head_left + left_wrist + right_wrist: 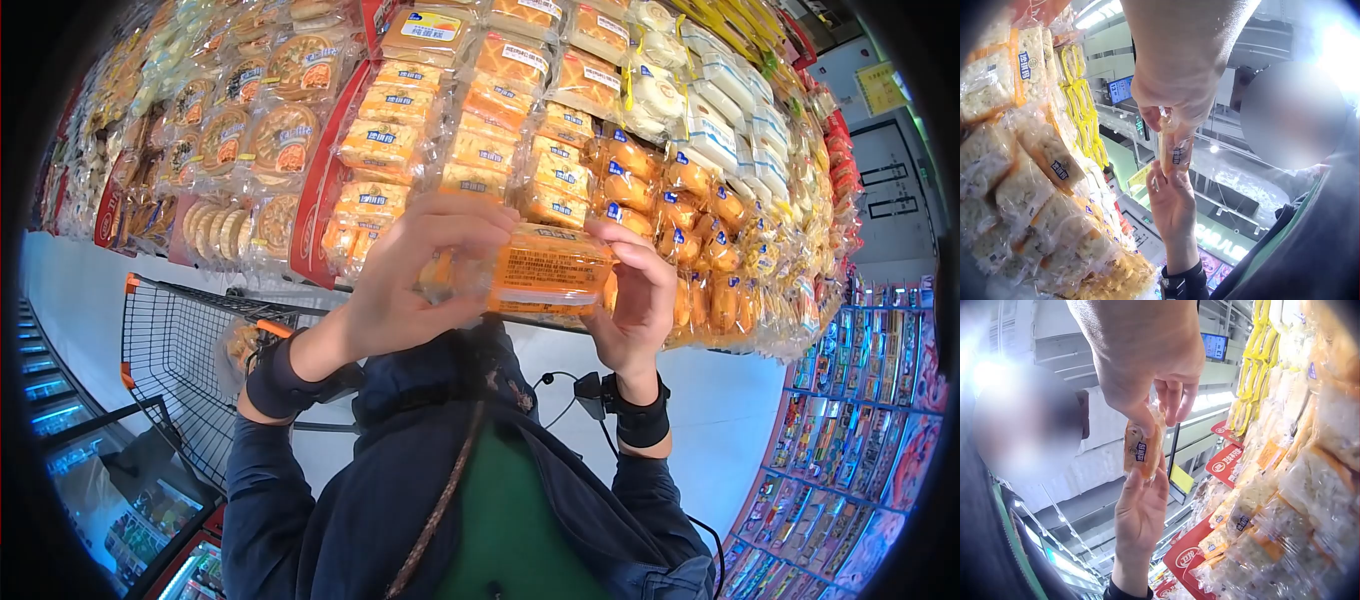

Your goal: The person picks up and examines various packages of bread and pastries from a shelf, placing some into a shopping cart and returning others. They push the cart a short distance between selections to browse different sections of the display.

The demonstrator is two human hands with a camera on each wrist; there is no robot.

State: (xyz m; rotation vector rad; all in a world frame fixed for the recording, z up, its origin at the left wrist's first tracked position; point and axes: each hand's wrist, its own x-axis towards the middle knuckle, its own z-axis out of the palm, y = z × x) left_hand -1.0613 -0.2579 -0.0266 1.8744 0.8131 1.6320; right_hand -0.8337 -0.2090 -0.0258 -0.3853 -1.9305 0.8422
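Between my two hands is a packaged sachima pastry in a clear and orange wrapper, its back panel of small dark print turned up toward the head camera. My left hand pinches one end of it, thumb below and fingers over the top. At the other end my right hand grips the wrapper between thumb and fingers. Both wrist views show the pack's narrow side with a blue label. It is held in the air in front of the display, above my torso.
A sloped display carries stacked sachima packs, round wrapped cakes and orange bread rolls. Red divider cards separate the rows. To the left stands a shopping cart with a bag inside. Stocked shelves line the right.
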